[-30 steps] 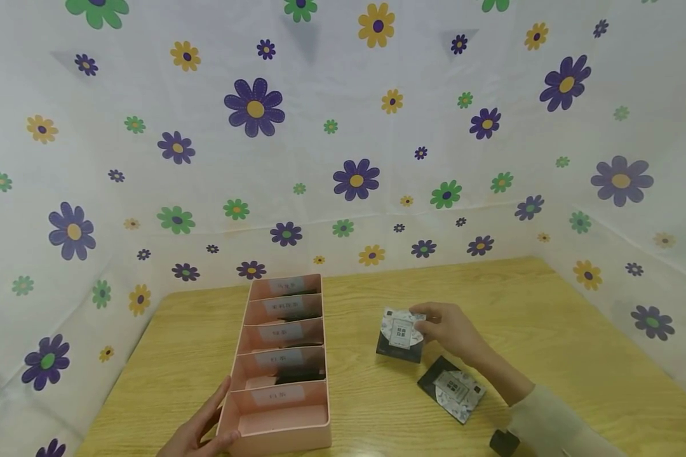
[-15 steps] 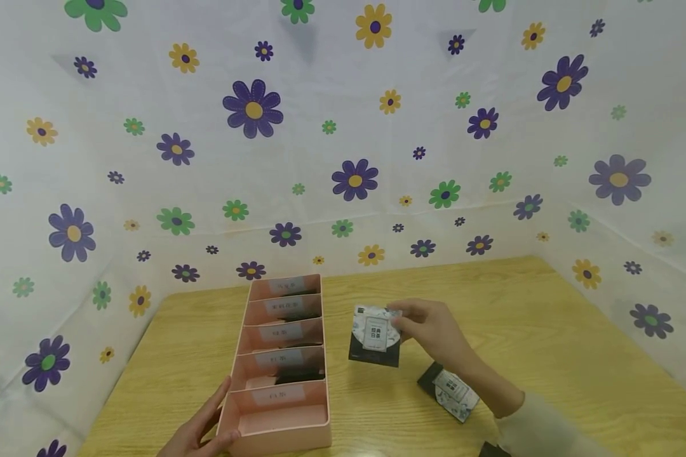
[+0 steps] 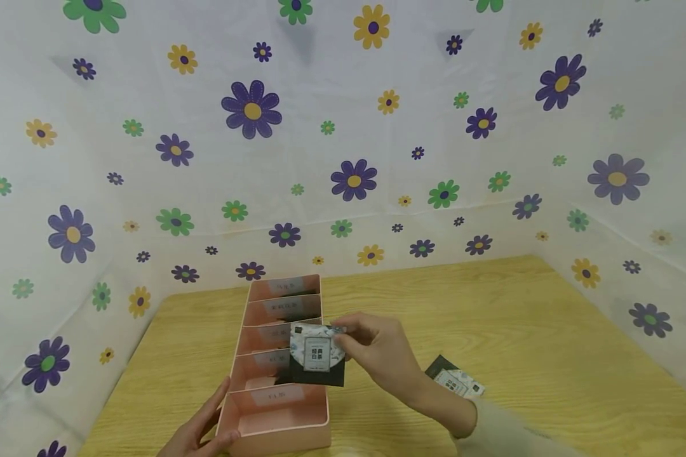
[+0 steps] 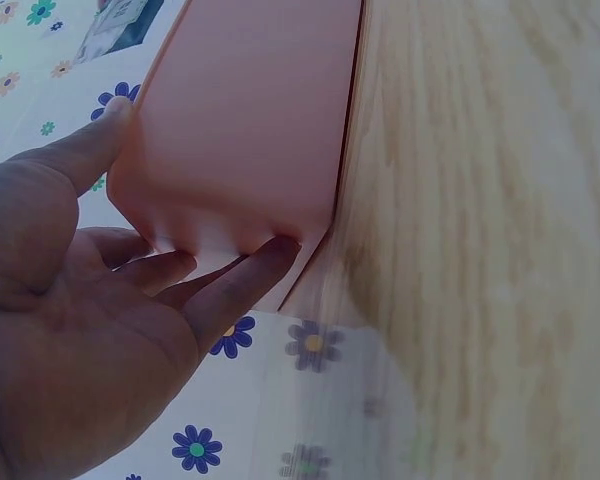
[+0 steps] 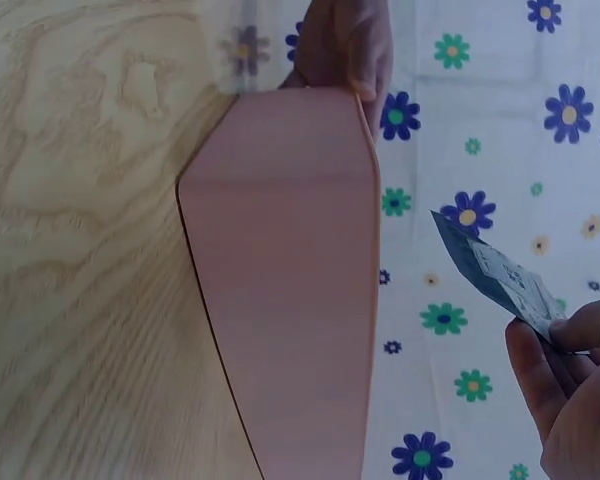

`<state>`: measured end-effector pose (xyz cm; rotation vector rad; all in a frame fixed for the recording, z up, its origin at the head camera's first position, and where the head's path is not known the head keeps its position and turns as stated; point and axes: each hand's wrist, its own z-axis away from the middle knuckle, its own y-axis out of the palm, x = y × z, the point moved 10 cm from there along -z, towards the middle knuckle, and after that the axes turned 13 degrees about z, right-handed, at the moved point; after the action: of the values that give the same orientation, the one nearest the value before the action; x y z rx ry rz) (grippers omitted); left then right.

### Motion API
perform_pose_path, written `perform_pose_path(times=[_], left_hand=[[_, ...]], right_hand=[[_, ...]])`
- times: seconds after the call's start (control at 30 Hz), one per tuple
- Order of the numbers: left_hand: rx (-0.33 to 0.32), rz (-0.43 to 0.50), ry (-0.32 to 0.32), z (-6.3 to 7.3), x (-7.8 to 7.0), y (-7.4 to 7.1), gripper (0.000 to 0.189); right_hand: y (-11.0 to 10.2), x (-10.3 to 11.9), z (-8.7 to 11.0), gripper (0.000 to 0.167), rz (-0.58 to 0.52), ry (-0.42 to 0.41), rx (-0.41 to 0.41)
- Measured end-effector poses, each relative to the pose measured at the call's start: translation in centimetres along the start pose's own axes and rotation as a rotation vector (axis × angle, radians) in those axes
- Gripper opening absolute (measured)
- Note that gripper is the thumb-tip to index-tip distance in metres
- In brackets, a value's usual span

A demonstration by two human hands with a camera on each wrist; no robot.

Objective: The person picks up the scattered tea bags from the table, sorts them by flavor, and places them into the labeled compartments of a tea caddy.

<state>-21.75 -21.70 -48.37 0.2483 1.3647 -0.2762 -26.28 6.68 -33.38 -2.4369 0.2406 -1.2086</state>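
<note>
A pink divided box (image 3: 280,437) stands on the table, its compartments in a row with a label in each. My left hand (image 3: 199,429) holds its near left corner, thumb at the rim and fingertips against the wall, as the left wrist view shows of that hand (image 4: 90,340). Between thumb and fingers my right hand (image 3: 380,352) pinches a tea sachet (image 3: 317,354), dark with a white patterned top. It is held up over the box's right side, covering parts of the middle compartments. The nearest compartment shows nothing inside; dark sachets sit partly hidden in those behind.
Another tea sachet (image 3: 454,377) of the same look lies on the wooden table (image 3: 463,304), partly behind the right forearm. A white flowered cloth (image 3: 297,152) hangs at the back and both sides.
My right hand has carried the tea sachet leftward from over the table to over the box. My left hand has stayed at the box's corner.
</note>
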Motion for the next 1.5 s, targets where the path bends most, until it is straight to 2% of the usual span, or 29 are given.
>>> perform_pose_path(times=[0.23,0.4,0.53,0.8,0.87,0.97,1.2,1.5], left_hand=[[-0.034,-0.013,-0.043,-0.1,0.3,-0.3,0.09],[-0.029,-0.03,-0.033,-0.1,0.1,-0.2,0.089],[-0.018,-0.016,-0.034,0.0,0.1,-0.1,0.089],[-0.006,0.003,-0.022,0.0,0.1,0.0,0.089],[-0.008,-0.003,-0.016,0.0,0.0,0.0,0.089],[-0.015,-0.023,-0.015,0.0,0.0,-0.1,0.088],[-0.008,-0.048,-0.004,-0.1,0.0,-0.1,0.088],[-0.005,-0.025,-0.03,-0.1,0.2,-0.1,0.089]], right_hand=[[2.2,1.4,0.3,0.015,-0.023,-0.082,-0.011],[3.3,2.2,1.0,0.014,0.005,-0.177,-0.004],[4.0,3.0,2.2,0.018,0.097,-0.289,0.025],[4.5,5.0,5.7,0.03,0.255,-0.607,0.061],[4.7,5.3,6.4,0.028,0.298,-0.669,0.064],[5.0,5.7,7.2,0.015,0.348,-0.735,0.069],[5.9,5.7,7.8,0.016,0.451,-0.773,0.107],[7.3,5.4,7.9,0.025,0.734,-0.884,0.051]])
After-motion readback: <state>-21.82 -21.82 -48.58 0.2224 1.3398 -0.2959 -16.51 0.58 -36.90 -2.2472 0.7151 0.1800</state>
